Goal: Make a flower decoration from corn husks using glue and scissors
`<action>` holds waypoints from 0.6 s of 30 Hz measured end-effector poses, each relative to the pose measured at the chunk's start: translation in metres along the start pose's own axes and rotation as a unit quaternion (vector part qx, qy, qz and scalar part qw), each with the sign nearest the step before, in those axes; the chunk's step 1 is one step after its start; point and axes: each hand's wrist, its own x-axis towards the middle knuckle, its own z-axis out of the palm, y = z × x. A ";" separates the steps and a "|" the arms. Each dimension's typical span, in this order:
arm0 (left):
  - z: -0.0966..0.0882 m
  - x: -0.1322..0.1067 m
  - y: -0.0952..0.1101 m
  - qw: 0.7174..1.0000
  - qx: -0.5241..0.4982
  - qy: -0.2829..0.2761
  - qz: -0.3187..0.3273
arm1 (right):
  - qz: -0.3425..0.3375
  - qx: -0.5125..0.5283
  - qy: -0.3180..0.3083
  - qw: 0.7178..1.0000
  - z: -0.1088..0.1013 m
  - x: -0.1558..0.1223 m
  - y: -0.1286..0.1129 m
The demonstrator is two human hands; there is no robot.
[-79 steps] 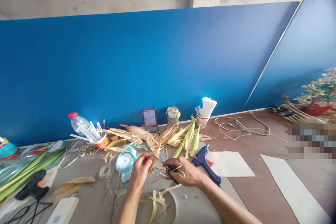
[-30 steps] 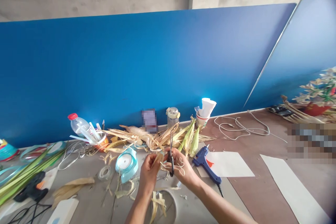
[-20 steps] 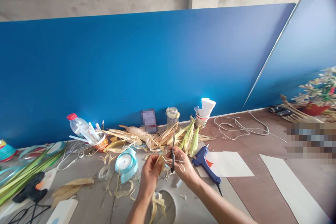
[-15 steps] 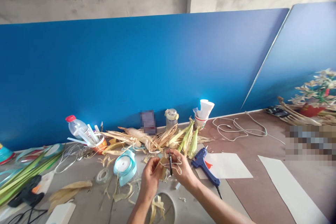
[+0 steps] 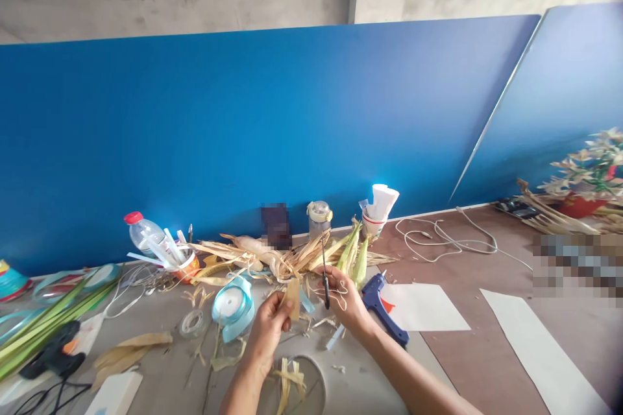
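Observation:
My left hand (image 5: 270, 324) pinches a short, flat tan piece of corn husk (image 5: 293, 298) between thumb and fingers, held upright above the table. To its right, my right hand (image 5: 343, 298) is closed on what look like scissors (image 5: 326, 285), seen edge-on, with the thin blade pointing up and the dark handle below. A thin cream string (image 5: 342, 301) loops over the right hand's fingers. The scissors stand apart from the husk piece. Behind both hands spreads a heap of dried corn husks (image 5: 272, 259), with greener husks (image 5: 360, 262) at its right end.
A blue glue gun (image 5: 382, 311) lies right of my right hand, on white paper (image 5: 423, 308). Left are a light-blue ribbon roll (image 5: 233, 308), clear tape (image 5: 191, 322) and an orange cup (image 5: 187, 268). Husk scraps (image 5: 291, 379) lie in front. A blue partition (image 5: 219, 130) stands behind.
My hands have moved apart. The left, with the husk piece, has shifted left and turned it upright; the right has drawn the scissors slightly right and up.

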 end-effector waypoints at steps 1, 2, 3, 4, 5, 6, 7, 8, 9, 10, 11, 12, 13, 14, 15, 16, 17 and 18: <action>-0.002 0.002 0.000 1.000 -0.009 0.029 0.006 | 0.001 -0.021 -0.009 1.000 -0.002 -0.001 0.000; -0.004 0.004 0.000 0.998 -0.020 0.063 0.012 | -0.004 -0.044 -0.020 0.999 -0.005 -0.001 -0.001; -0.007 0.006 0.001 0.995 -0.033 0.096 0.017 | -0.017 -0.075 -0.032 0.997 -0.007 -0.001 -0.002; -0.009 0.007 0.002 0.991 -0.047 0.125 0.023 | -0.039 -0.114 -0.042 0.992 -0.010 0.000 -0.005; -0.011 0.009 0.002 0.986 -0.062 0.149 0.029 | -0.069 -0.165 -0.051 0.983 -0.012 0.003 -0.008; -0.013 0.010 0.003 0.982 -0.078 0.168 0.036 | -0.104 -0.225 -0.060 0.967 -0.013 0.007 -0.012; -0.014 0.011 0.004 0.978 -0.094 0.181 0.040 | -0.140 -0.290 -0.069 0.944 -0.012 0.012 -0.017; -0.015 0.011 0.004 0.975 -0.106 0.189 0.042 | -0.172 -0.356 -0.081 0.915 -0.011 0.020 -0.022; -0.016 0.011 0.004 0.974 -0.112 0.194 0.043 | -0.202 -0.413 -0.096 0.883 -0.008 0.030 -0.027; -0.017 0.012 0.004 0.973 -0.113 0.196 0.042 | -0.225 -0.460 -0.106 0.852 -0.004 0.040 -0.032; -0.017 0.012 0.003 0.974 -0.108 0.195 0.041 | -0.231 -0.508 -0.117 0.822 0.001 0.052 -0.036; -0.018 0.012 0.002 0.975 -0.101 0.192 0.040 | -0.228 -0.551 -0.130 0.792 0.006 0.063 -0.038; -0.018 0.012 0.001 0.977 -0.095 0.189 0.039 | -0.219 -0.587 -0.143 0.766 0.011 0.074 -0.040; -0.018 0.013 0.000 0.977 -0.092 0.188 0.040 | -0.205 -0.618 -0.153 0.743 0.017 0.084 -0.040; -0.019 0.014 -0.002 0.977 -0.091 0.188 0.041 | -0.191 -0.644 -0.160 0.723 0.021 0.093 -0.040; -0.019 0.015 -0.003 0.977 -0.089 0.187 0.042 | -0.178 -0.662 -0.164 0.709 0.026 0.100 -0.038; -0.020 0.016 -0.005 0.977 -0.088 0.188 0.042 | -0.169 -0.674 -0.165 0.700 0.029 0.106 -0.037; -0.020 0.017 -0.006 0.978 -0.086 0.187 0.042 | -0.162 -0.681 -0.164 0.695 0.032 0.111 -0.034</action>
